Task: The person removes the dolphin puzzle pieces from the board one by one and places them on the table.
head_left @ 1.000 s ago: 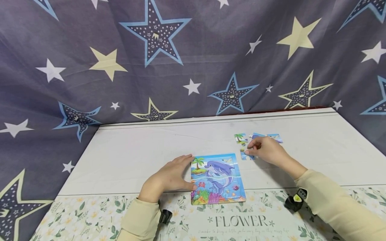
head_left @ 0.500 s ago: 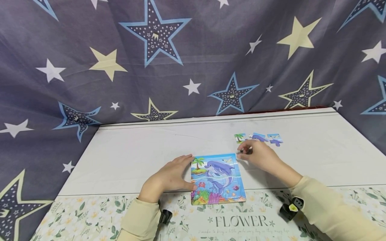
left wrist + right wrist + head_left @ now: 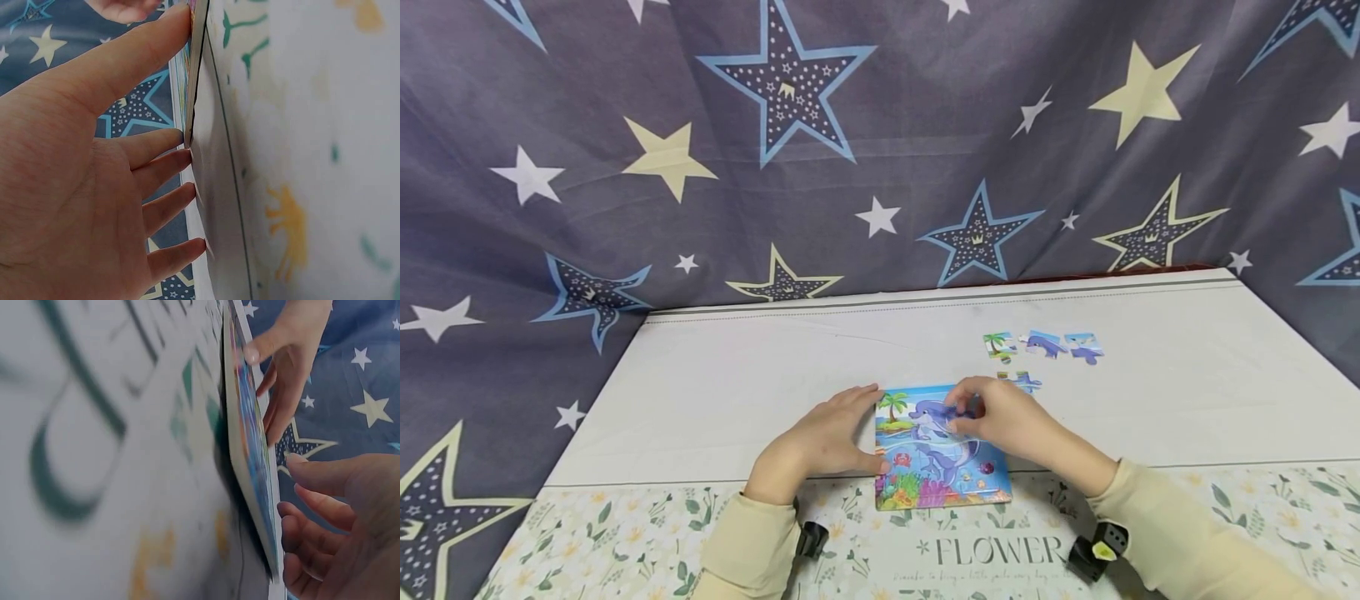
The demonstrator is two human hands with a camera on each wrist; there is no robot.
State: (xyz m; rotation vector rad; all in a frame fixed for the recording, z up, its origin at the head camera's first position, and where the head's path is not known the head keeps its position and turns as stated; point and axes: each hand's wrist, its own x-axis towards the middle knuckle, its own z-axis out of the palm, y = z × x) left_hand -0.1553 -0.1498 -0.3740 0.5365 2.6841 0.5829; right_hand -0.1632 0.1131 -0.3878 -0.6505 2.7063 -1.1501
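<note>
A square dolphin jigsaw puzzle [image 3: 936,467] lies flat at the table's middle. My left hand [image 3: 820,437] steadies its left side with straight, spread fingers. In the left wrist view, the thumb [image 3: 159,34] rests on the puzzle's edge and the index fingertip touches near the corner. My right hand [image 3: 1011,421] hovers over the puzzle's upper right part, thumb and forefinger apart in the right wrist view, with nothing seen between them. It hides that part of the picture. Behind it lie loose puzzle pieces: a palm tree [image 3: 998,345], a dolphin head [image 3: 1043,343], a gull [image 3: 1083,347] and a blue one [image 3: 1024,382].
A white cloth with a flowered front strip [image 3: 647,525] covers the table. A dark star-patterned curtain [image 3: 820,200] hangs behind the far edge. Each wrist carries a small black camera [image 3: 812,540].
My right hand has moved left and nearer, from the loose pieces to over the puzzle. The blue piece and the row behind are now uncovered. My left hand has stayed put.
</note>
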